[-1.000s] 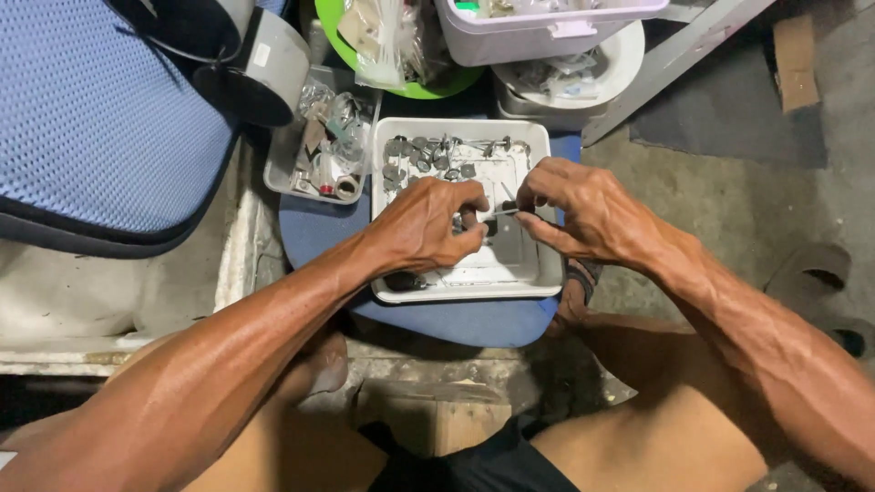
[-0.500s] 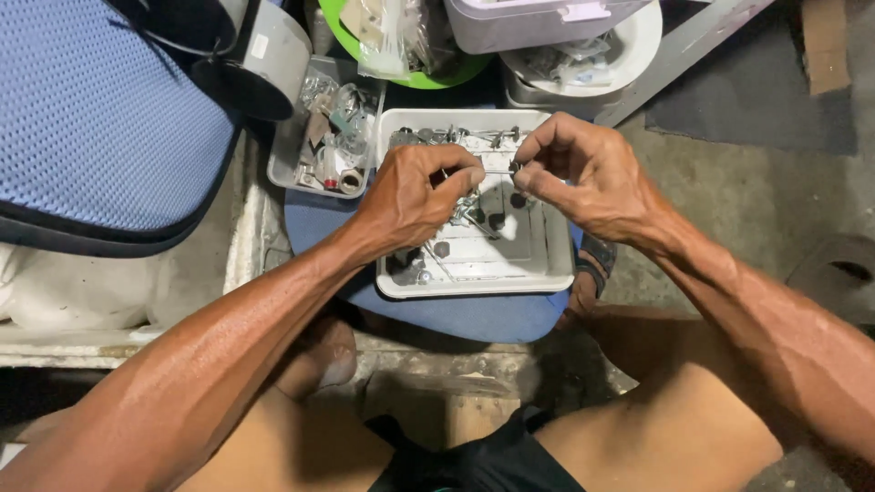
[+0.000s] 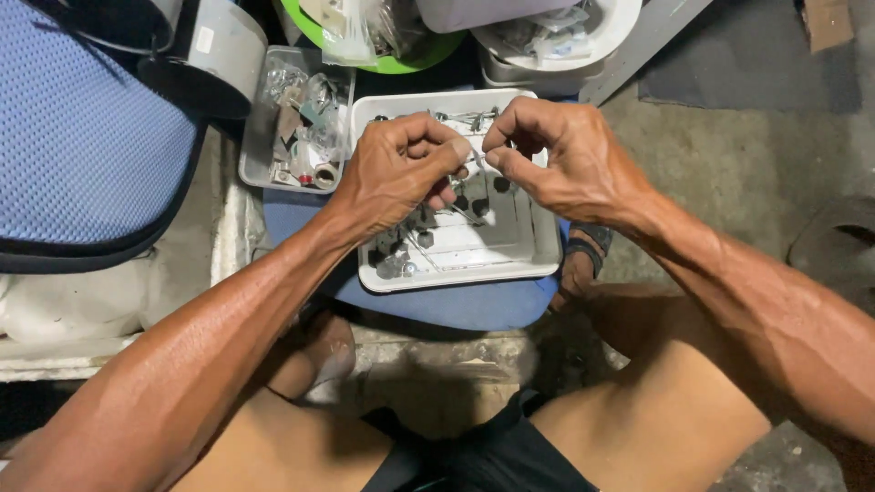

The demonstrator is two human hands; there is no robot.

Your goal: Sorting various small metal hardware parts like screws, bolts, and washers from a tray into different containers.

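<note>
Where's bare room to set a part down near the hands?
Free: white rectangular plastic tray's floor near its right wall, and blue cushion strip below it. Crowded: tray's lower-left corner with dark metal fittings, and clear plastic box.

The shallow rectangular plastic tray (image 3: 529,260) is white, with ribbed white lines along its floor, and the small round metal parts (image 3: 401,264) in it are dull grey and dark grey. It rests on a plain mid-blue surface (image 3: 456,305). The smaller clear plastic tray (image 3: 260,137) beside it is greyish and see-through, filled with mixed silver, white and reddish bits. The padded mesh seat (image 3: 82,128) is light blue with a fine dotted weave and a black edge. The round plastic bowl (image 3: 401,62) is bright green. The rounded tub (image 3: 620,23) is white. The concrete floor (image 3: 729,173) is mottled grey-brown. The shorts (image 3: 474,456) are black.
</note>
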